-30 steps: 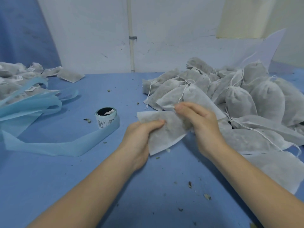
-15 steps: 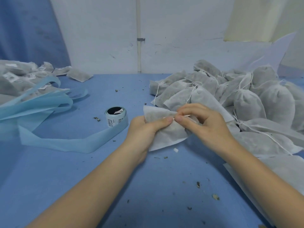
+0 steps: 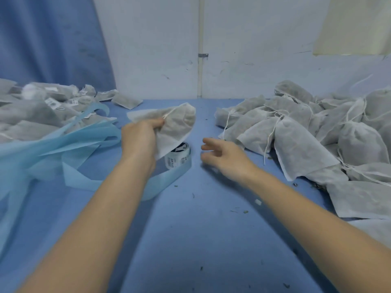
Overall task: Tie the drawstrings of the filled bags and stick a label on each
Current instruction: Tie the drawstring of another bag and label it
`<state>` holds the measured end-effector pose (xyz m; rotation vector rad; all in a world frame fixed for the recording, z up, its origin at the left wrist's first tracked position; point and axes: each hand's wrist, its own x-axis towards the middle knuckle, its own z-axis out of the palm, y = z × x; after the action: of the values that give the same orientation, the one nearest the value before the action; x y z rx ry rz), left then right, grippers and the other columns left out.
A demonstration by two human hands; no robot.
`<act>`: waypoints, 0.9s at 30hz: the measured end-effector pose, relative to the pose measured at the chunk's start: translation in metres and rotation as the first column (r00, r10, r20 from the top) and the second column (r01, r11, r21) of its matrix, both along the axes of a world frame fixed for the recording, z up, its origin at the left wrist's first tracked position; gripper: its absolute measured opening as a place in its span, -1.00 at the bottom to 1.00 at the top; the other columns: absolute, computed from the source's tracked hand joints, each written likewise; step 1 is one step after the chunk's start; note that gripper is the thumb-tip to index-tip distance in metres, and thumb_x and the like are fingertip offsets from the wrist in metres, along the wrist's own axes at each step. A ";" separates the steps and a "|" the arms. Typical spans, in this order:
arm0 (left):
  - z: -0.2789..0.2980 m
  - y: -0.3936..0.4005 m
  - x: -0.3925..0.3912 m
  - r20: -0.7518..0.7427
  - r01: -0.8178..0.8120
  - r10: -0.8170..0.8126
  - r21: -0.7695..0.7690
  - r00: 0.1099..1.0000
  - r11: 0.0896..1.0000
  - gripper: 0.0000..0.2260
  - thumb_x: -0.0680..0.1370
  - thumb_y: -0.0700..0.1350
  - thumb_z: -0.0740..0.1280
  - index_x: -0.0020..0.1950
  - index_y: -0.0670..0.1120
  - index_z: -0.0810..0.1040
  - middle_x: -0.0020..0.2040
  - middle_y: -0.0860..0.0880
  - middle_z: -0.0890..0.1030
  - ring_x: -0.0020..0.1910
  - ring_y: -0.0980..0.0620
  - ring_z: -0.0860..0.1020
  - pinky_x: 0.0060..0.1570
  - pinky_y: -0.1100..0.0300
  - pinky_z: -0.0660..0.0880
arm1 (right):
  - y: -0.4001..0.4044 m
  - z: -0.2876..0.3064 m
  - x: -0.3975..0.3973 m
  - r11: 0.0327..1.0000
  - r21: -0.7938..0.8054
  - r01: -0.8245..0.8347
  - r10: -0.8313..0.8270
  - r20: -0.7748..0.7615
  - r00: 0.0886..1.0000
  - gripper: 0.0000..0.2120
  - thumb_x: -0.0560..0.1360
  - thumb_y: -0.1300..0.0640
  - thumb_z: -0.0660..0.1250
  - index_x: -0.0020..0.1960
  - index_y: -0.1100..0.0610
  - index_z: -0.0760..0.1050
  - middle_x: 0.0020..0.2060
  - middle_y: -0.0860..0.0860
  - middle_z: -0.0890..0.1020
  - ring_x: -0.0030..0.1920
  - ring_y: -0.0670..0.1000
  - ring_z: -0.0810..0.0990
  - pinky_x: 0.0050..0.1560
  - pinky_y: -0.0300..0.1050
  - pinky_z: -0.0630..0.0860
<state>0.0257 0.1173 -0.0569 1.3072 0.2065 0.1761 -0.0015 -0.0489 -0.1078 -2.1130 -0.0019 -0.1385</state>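
We take the roll of labels (image 3: 178, 156) near the middle of the blue desk (image 3: 211, 240) as our landmark. Our left hand (image 3: 140, 140) is raised just above and to the left of the roll, its fingers curled round one filled white bag (image 3: 174, 125), which hangs over the roll and hides part of it. A white drawstring (image 3: 168, 115) shows at the neck of the bag, close to our thumb. Our right hand (image 3: 224, 157) hovers just to the right of the roll, fingers loosely spread and holding nothing; it looks a little blurred. A light blue strip of backing paper (image 3: 118, 182) runs from the roll toward the left, where it lies in loose loops. Farther left of the roll we see a heap of bags with small labels (image 3: 42, 111) on them. Well to the right of the roll lies a larger heap of filled bags (image 3: 306, 134) with white strings trailing. Small dark crumbs (image 3: 245, 212) dot the desk nearer to us than the roll.
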 end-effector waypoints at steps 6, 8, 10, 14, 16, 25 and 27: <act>-0.001 0.010 0.009 -0.058 0.083 -0.087 -0.072 0.995 0.994 -0.86 0.45 -0.33 0.32 -0.02 -0.21 0.59 -0.14 -0.09 0.64 -0.21 -0.02 0.62 -0.12 0.14 0.56 | 0.019 -0.004 0.021 0.982 -0.126 -0.140 0.147 0.044 0.988 -0.31 0.34 0.09 0.56 0.41 0.01 0.37 -0.04 -0.10 0.59 -0.22 -0.26 0.51 -0.09 -0.50 0.39; -0.001 0.007 0.009 -0.084 0.114 -0.117 -0.047 0.990 0.992 -0.85 0.45 -0.33 0.32 -0.01 -0.23 0.59 -0.08 -0.14 0.64 -0.12 -0.08 0.62 -0.04 0.03 0.56 | 0.024 -0.004 0.025 0.978 -0.151 -0.142 0.152 0.057 0.987 -0.44 0.34 0.07 0.56 0.29 -0.03 0.46 -0.10 0.04 0.63 -0.26 -0.15 0.48 -0.07 -0.30 0.45; -0.002 0.005 0.010 -0.085 0.115 -0.112 0.024 0.990 0.993 -0.91 0.44 -0.34 0.33 -0.13 -0.21 0.59 -0.13 -0.13 0.64 -0.12 -0.09 0.61 -0.02 -0.02 0.56 | 0.028 -0.004 0.028 0.982 -0.141 -0.123 0.133 0.066 0.989 -0.60 0.33 0.09 0.54 0.10 -0.06 0.48 -0.29 -0.04 0.55 -0.33 -0.19 0.45 -0.26 -0.34 0.41; -0.003 0.006 0.013 -0.024 0.051 -0.048 0.151 0.999 0.987 -0.93 0.43 -0.26 0.38 -0.14 -0.12 0.61 -0.16 -0.04 0.64 -0.11 -0.03 0.60 -0.15 0.16 0.53 | 0.034 -0.008 0.032 0.992 -0.116 -0.045 0.055 0.083 0.995 -0.52 0.28 0.08 0.53 0.08 -0.02 0.36 -0.13 -0.14 0.51 -0.26 -0.26 0.49 -0.34 -0.40 0.37; -0.004 0.005 0.014 0.011 0.019 -0.022 0.226 1.000 0.974 -0.88 0.42 -0.20 0.41 -0.05 -0.11 0.62 -0.13 -0.02 0.64 -0.11 -0.02 0.58 -0.25 0.21 0.43 | 0.038 -0.011 0.033 0.994 -0.112 0.015 -0.004 0.101 0.995 -0.46 0.26 0.06 0.53 0.12 0.04 0.32 0.02 -0.03 0.49 -0.07 -0.12 0.50 -0.21 -0.26 0.41; -0.015 -0.003 0.015 0.022 0.041 -0.052 0.362 0.998 0.931 -0.89 0.44 -0.22 0.38 -0.26 -0.04 0.56 -0.21 0.01 0.60 -0.12 -0.04 0.54 -0.18 0.20 0.36 | 0.029 -0.012 0.009 0.996 0.081 0.028 -0.031 0.033 0.999 -0.41 0.31 0.04 0.57 0.26 0.06 0.42 0.00 -0.18 0.59 -0.06 -0.22 0.60 -0.19 -0.52 0.39; -0.015 -0.002 0.015 0.000 0.048 -0.050 0.317 0.999 0.947 -0.91 0.44 -0.22 0.38 -0.24 -0.05 0.55 -0.23 0.04 0.58 -0.15 -0.01 0.52 -0.25 0.20 0.36 | 0.024 -0.013 0.005 0.994 0.105 0.027 -0.033 0.058 0.998 -0.51 0.38 0.13 0.51 0.27 0.07 0.50 -0.01 -0.09 0.68 0.01 -0.16 0.63 -0.05 -0.46 0.43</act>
<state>0.0411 0.1153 -0.0722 1.6305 0.1423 0.1770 0.0034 -0.0244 -0.1210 -2.0049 0.0019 -0.2151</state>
